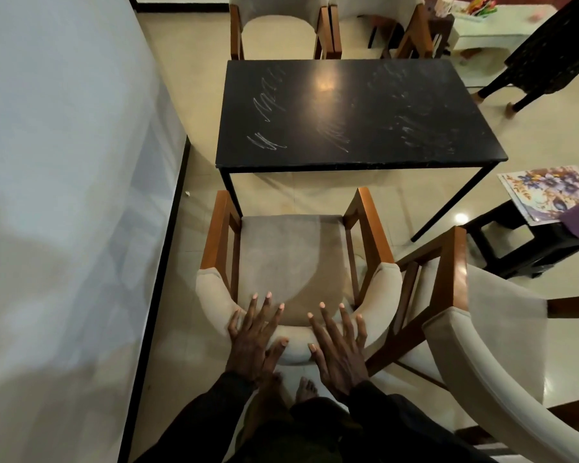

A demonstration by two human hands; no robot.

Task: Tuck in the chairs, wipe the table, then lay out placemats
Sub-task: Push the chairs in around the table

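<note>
Both hands lie flat on the curved padded backrest of the near chair [291, 255]. The left hand [254, 332] and right hand [340, 342] sit side by side but slightly apart, fingers straight and spread toward the seat, pressing rather than gripping. The chair stands on the floor at the near long edge of the black table [348, 111], toward its near-left corner. Its open front faces the table and its back-to-front line points straight at that edge, while the table's own long axis runs left to right across the view. The seat front is just short of the table edge, so the chair is judged not yet tucked in. The main risk in pushing from here is the left wooden armrest [219, 228], which lines up closely with the table's near-left leg [231, 192]. A straight shove could knock the two together and jolt or skew the table. Whether the armrests would pass under the tabletop cannot be told from this view. A second chair [502, 329] stands just beside the right armrest, angled, and the two frames could catch if the first chair swings rightward. White scribbles mark the tabletop, still to be wiped. Floral placemats [545, 188] lie on a dark stool [528, 248] beyond the table's near-right corner.
</note>
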